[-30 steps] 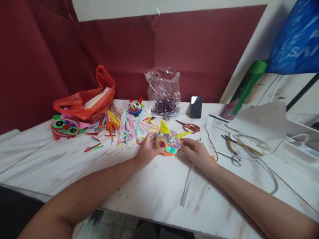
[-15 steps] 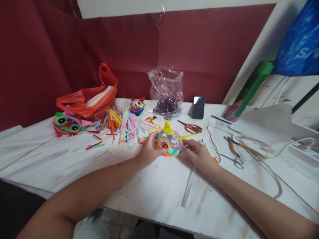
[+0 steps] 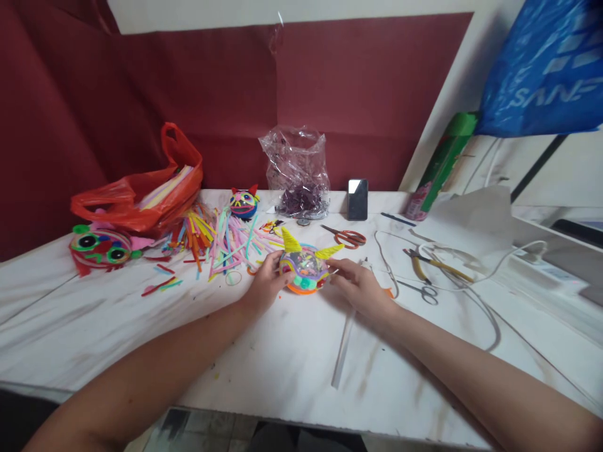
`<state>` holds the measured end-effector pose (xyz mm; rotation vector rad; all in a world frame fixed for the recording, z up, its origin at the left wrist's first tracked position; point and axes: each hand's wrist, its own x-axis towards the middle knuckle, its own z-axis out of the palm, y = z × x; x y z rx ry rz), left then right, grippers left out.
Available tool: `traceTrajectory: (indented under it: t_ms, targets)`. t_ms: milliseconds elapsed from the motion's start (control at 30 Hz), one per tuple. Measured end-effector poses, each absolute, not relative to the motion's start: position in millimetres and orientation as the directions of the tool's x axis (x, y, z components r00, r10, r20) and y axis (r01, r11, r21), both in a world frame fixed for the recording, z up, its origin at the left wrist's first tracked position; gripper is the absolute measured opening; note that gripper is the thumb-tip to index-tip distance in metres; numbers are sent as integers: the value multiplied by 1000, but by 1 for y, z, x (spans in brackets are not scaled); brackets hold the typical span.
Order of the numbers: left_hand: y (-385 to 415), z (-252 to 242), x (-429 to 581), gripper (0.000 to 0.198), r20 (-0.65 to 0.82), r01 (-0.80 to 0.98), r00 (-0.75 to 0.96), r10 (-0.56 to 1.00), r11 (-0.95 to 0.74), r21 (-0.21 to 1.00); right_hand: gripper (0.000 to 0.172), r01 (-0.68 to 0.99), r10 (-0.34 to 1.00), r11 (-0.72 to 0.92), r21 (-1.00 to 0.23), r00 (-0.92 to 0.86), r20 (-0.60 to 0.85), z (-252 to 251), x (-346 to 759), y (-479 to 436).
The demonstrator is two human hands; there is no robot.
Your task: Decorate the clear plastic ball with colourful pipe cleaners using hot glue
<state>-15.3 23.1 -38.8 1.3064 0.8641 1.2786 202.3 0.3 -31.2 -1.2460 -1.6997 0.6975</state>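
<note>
A clear ball (image 3: 303,263) decorated with colourful pipe cleaners, two yellow horns on top and green and orange trim on its front, rests at the table's middle. My left hand (image 3: 264,282) curls round its left side, thumb in front. At the right side, the closed fingers of my right hand (image 3: 358,285) touch it. A thin white tip shows by the right fingertips; what it belongs to is unclear. Beneath the right hand a long translucent rod (image 3: 343,351) runs toward the table's front edge.
Left: a red plastic bag (image 3: 136,194), loose pipe cleaners (image 3: 230,245) and two finished-looking decorated balls, one large (image 3: 101,247), one small (image 3: 244,202). Behind: a clear bag (image 3: 301,176) and phone (image 3: 357,199). Right: red-handled scissors (image 3: 348,238), pliers (image 3: 438,267), small scissors (image 3: 426,293), cables (image 3: 492,326).
The ball has turned between my hands, so both yellow horns now stand up and its green trim faces me. The whole view has shifted to the right.
</note>
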Motion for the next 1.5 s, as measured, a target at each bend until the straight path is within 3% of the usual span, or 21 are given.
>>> traceTrajectory:
  t_ms: [1500]
  targets:
    - [23, -41, -14, 62, 218, -143, 165, 962, -195, 970, 33, 510, 905, 408, -757, -117, 409, -33, 201, -4]
